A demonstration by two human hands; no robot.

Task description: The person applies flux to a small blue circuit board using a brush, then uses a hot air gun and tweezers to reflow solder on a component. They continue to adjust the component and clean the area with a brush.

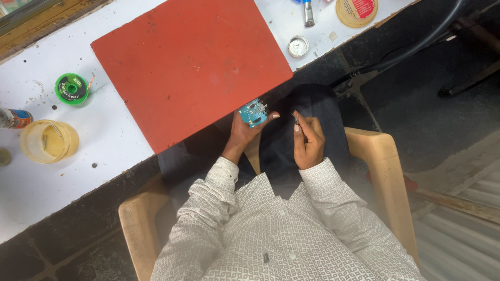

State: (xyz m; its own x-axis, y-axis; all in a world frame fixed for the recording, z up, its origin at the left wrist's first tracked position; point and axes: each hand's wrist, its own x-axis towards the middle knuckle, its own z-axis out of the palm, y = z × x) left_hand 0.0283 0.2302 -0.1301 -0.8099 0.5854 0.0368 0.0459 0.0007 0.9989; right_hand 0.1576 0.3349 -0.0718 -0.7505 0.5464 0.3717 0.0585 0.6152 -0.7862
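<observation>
— What has the left hand (pixel 244 130) got?

— A small blue circuit board (pixel 253 113), its grip clamped on it from below, thumb reaching past the right side. It is held over the lap, just off the desk's (pixel 31 187) near edge, below the near corner of the red mat (pixel 190 62).

— And the right hand (pixel 308 139)?

— Near the board but apart from it, fingers pinched together on a small thin metal piece (pixel 296 119); too small to say what it is.

— What sits on the desk?

— The red mat lies in the middle, reaching the near edge. Toward the left end there is a green spool (pixel 71 88), a clear yellowish cup (pixel 48 141) nearer the near edge, and a can (pixel 14 118) at the very left. By the far right corner are a small round tin (pixel 298 46), a round lid (pixel 357 10) and a metal tool (pixel 308 11).

— Where is the person?

— Seated in a tan chair (pixel 383 171), wearing a patterned white shirt (pixel 271 234).
</observation>
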